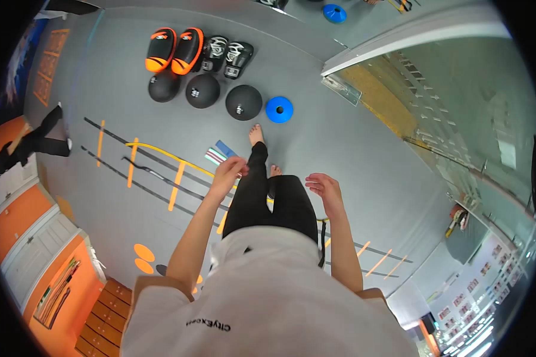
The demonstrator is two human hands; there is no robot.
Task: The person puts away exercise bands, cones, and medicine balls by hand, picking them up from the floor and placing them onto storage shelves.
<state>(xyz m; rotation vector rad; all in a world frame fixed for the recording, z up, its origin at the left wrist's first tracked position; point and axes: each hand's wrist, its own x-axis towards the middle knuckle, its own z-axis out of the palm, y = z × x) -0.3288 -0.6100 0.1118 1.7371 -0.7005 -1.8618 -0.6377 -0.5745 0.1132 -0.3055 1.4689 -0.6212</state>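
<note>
I look down at my own body in a white shirt and black trousers, barefoot on a grey gym floor. My left hand (pixel 228 171) hangs in front of my left thigh, fingers loosely curled, holding nothing. My right hand (pixel 326 187) is raised beside my right thigh, fingers apart and empty. One bare foot (pixel 256 134) is stepped forward. An agility ladder (pixel 155 172) with black straps and orange rungs lies across the floor under my legs. A small striped band (pixel 218 152) lies on the floor just beyond my left hand.
Three black medicine balls (pixel 203 90) and a blue cone (pixel 279 109) sit ahead, with orange and black kick pads (pixel 187 50) behind them. Another person in black (pixel 33 143) stands at the far left. A glass wall (pixel 458 119) runs along the right. Orange floor dots (pixel 143 252) lie to my left.
</note>
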